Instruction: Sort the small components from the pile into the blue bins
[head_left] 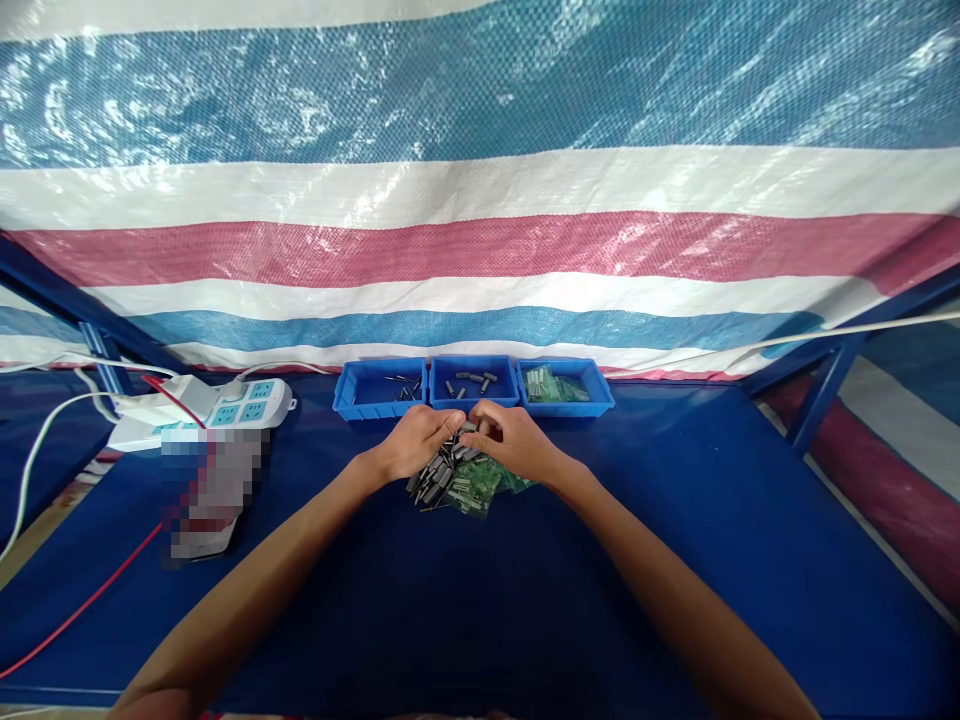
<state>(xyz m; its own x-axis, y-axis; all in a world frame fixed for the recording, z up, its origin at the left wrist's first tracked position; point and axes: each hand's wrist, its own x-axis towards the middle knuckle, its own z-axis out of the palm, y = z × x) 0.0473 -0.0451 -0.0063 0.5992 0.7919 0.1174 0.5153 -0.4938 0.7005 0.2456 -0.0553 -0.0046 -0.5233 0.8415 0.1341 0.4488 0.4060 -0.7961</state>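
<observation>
My left hand (420,441) and my right hand (516,441) meet over a heap of small parts. The fingers of both are curled in and closed. What they pinch, if anything, is hidden or too small to make out. Beneath my left hand lie dark grey and silvery metal pieces (433,482), some thin like pins, others thicker and blocky. Beside them, under my right hand, are small clear-green plastic bags (475,488) with light slim pieces inside. Behind my hands three blue bins stand in a row: a left bin (375,411), a middle bin (474,363) and a right bin (568,409).
Thin pins lie in the left bin, short grey cylinders in the middle one, green bags in the right one. A white power strip (259,405) with cables and a blurred object (214,490) occupy the left of the blue table (675,560). Striped sheeting (480,190) hangs behind.
</observation>
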